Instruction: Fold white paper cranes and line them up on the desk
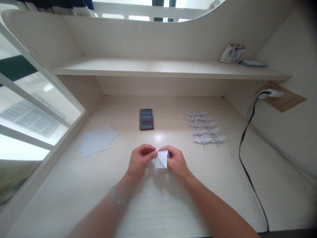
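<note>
Between my two hands is a small folded square of white paper (pixel 161 160), with a diagonal crease across its face. My left hand (pixel 142 158) pinches its upper left corner between thumb and fingers. On the other side, my right hand (pixel 176 160) grips the right edge, its fingers partly hidden behind the paper. Both hands are just above the desk. Several folded paper cranes (pixel 205 127) stand in rows on the desk to the right. A loose stack of white paper sheets (pixel 97 140) lies to the left.
A phone with a blurred screen (pixel 146 119) lies beyond my hands on the desk (pixel 158 205). A black cable (pixel 244 162) runs from a wall socket (pixel 282 97) down the right side. The shelf (pixel 148 66) above holds a small colourful packet (pixel 232 53) and a flat pale item (pixel 253 63).
</note>
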A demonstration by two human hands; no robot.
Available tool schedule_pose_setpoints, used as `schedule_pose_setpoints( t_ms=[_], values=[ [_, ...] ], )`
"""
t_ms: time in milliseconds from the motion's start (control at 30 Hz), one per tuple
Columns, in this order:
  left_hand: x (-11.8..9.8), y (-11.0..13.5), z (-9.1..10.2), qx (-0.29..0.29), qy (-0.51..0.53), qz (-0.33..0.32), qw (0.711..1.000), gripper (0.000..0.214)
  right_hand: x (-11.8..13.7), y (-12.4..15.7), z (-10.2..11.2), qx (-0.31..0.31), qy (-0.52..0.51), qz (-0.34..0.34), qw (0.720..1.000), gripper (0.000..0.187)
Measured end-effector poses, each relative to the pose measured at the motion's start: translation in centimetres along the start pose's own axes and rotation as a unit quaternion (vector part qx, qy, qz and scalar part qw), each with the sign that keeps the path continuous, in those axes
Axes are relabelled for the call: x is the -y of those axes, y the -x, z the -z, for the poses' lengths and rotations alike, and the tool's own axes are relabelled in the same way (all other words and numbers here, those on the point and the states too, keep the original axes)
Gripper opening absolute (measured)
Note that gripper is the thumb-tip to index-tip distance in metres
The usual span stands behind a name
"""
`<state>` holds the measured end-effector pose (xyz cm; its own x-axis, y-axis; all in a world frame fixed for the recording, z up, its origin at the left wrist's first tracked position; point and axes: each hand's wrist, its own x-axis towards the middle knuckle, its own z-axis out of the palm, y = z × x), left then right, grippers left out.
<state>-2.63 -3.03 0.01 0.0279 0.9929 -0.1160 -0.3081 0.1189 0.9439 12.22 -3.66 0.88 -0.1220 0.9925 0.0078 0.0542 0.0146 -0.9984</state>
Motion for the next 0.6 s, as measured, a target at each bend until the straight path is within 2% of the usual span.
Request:
schedule_pose_setpoints(
  t_ms=[133, 333, 467, 533, 600],
  values=[
    [-0.1, 0.0, -0.1, 0.003, -0.019, -0.004, 1.000, 0.020, 0.1, -0.2, 0.3, -0.006, -0.004, -0.006, 1.000, 0.019],
    [-0.7, 0.2, 0.1, 0.072, -0.093, 0.020, 0.993, 0.019, 0.4, -0.4, 1.2, 0.010, 0.050, 0.008, 0.999, 0.016],
    [-1.0, 0.2, 0.2, 0.104, -0.105, 0.038, 0.988, 0.021, 0.3, -0.4, 1.3, 0.028, 0.046, 0.000, 0.999, 0.018],
    [-0.8, 0.1, 0.2, 0.093, -0.085, 0.039, 0.991, 0.022, 0.2, -0.6, 1.2, 0.017, 0.018, -0.007, 1.000, 0.022],
    [-0.5, 0.0, 0.1, 0.059, -0.050, 0.031, 0.997, 0.023, 0.1, -0.8, 1.1, 0.000, -0.039, -0.013, 0.999, 0.026]
  ],
)
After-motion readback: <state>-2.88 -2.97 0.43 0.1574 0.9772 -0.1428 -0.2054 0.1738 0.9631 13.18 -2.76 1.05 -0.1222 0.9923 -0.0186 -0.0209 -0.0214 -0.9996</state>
